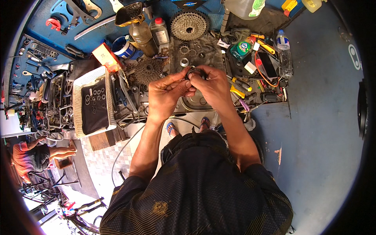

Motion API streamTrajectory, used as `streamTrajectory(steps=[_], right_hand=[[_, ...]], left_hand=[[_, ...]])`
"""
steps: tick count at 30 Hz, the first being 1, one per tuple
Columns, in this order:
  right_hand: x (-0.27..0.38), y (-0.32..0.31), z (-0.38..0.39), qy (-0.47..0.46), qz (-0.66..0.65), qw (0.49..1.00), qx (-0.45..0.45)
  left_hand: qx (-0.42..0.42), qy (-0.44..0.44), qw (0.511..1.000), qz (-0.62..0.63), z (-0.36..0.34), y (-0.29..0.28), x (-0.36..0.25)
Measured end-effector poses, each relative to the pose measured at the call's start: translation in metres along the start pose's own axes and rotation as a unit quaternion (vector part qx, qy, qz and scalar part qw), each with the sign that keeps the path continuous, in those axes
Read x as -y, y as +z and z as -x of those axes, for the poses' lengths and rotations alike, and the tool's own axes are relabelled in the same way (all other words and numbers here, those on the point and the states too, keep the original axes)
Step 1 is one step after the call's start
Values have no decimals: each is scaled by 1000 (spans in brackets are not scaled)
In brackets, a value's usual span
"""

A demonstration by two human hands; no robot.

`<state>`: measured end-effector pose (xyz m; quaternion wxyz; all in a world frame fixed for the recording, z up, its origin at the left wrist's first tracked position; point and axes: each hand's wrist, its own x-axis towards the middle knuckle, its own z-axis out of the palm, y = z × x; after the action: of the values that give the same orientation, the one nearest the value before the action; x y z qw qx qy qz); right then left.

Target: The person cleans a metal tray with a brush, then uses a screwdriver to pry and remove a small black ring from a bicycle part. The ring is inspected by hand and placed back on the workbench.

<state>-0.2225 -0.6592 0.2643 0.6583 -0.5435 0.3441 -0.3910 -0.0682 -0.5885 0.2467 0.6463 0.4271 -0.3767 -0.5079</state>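
Observation:
My left hand [166,94] and my right hand [215,87] meet over the near side of the workbench. Between their fingertips is a small, dark, ring-shaped metal part [194,72], pinched from both sides. Fingers cover much of it, so its exact kind is unclear. Just beyond, a silver metal ring [184,62] lies on a dark, greasy mat [213,58] among loose sprockets and small rings. A dirty bicycle cassette [149,71] lies left of my hands. A cleaner large cassette [189,25] stands at the back.
At left, a cream plastic basket [78,107] holds rings and washers on black cloth. Bottles, including a red-capped one [159,32], stand at the back left. Yellow-handled tools [237,91], a phone [267,65] and a water bottle [282,41] are at right. Another person [33,156] is far left.

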Motion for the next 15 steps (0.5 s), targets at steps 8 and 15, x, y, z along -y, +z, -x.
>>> streamTrajectory(steps=[8, 15], right_hand=[[-3, 7, -1, 24, 13, 999, -29], [-11, 7, -3, 37, 12, 998, -44]], left_hand=[[-20, 10, 1000, 6, 3, 5, 5], [-15, 24, 1000, -1, 2, 5, 11]])
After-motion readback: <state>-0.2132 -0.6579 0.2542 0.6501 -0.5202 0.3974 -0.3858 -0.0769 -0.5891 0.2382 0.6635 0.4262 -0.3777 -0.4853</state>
